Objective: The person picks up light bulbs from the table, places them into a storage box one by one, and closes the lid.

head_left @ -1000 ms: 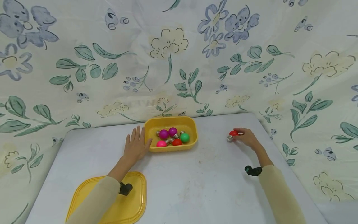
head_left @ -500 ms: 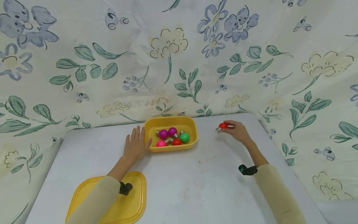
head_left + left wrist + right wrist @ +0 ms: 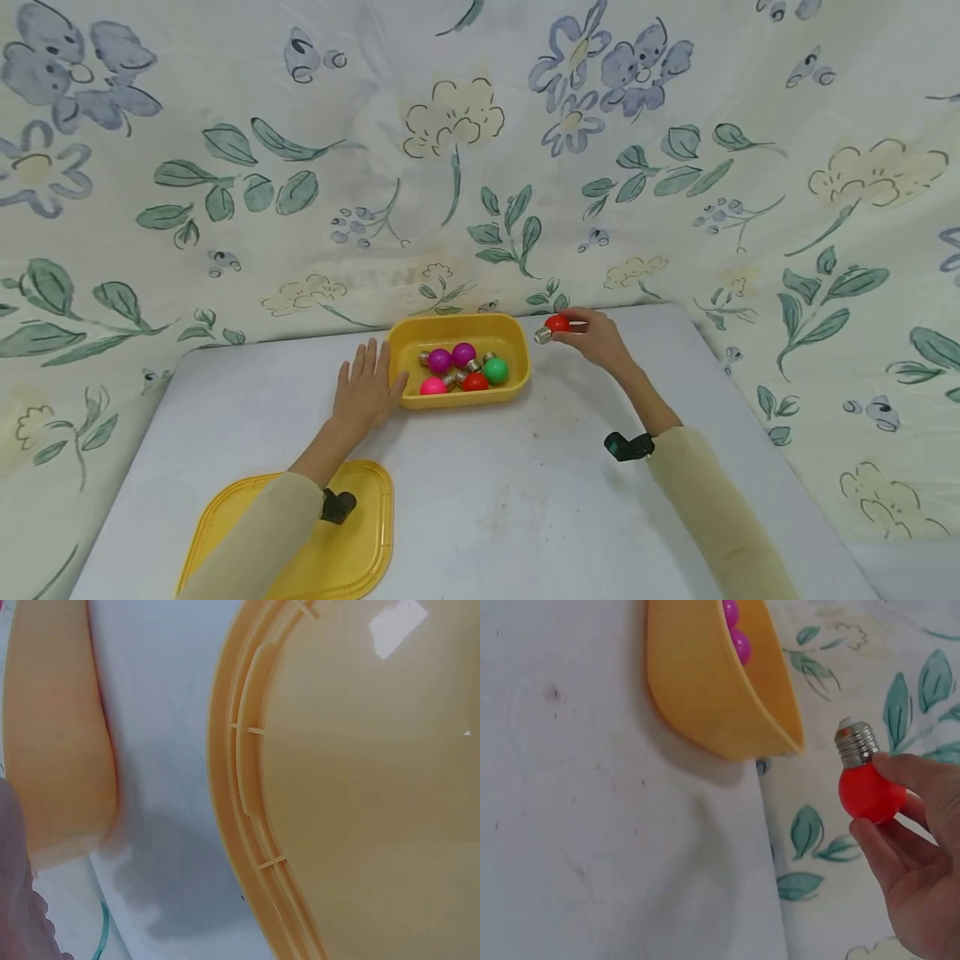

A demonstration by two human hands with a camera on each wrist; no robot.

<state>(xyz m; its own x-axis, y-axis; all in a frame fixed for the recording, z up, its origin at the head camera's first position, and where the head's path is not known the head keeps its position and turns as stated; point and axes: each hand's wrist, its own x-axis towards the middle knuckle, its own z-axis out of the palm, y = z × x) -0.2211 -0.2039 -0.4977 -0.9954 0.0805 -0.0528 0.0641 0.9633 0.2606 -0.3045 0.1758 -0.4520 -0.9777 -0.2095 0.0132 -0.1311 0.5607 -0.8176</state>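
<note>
- One red bulb (image 3: pixel 557 323) is pinched in the right hand (image 3: pixel 596 337), metal base (image 3: pixel 543 335) outermost.
- I place it raised, just right of the yellow bin (image 3: pixel 465 401).
- Left hand (image 3: pixel 363 396): fingers straight, thumb at the bin's left edge; contact I cannot confirm.
- Inside the bin I count two purple bulbs (image 3: pixel 439 361), one pink bulb (image 3: pixel 432 386), a second red bulb (image 3: pixel 475 382), one green bulb (image 3: pixel 496 370).
- Flat yellow panel (image 3: pixel 352 550): on the white table (image 3: pixel 525 517).

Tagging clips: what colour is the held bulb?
The bulb is red, clearest in the right wrist view.
</note>
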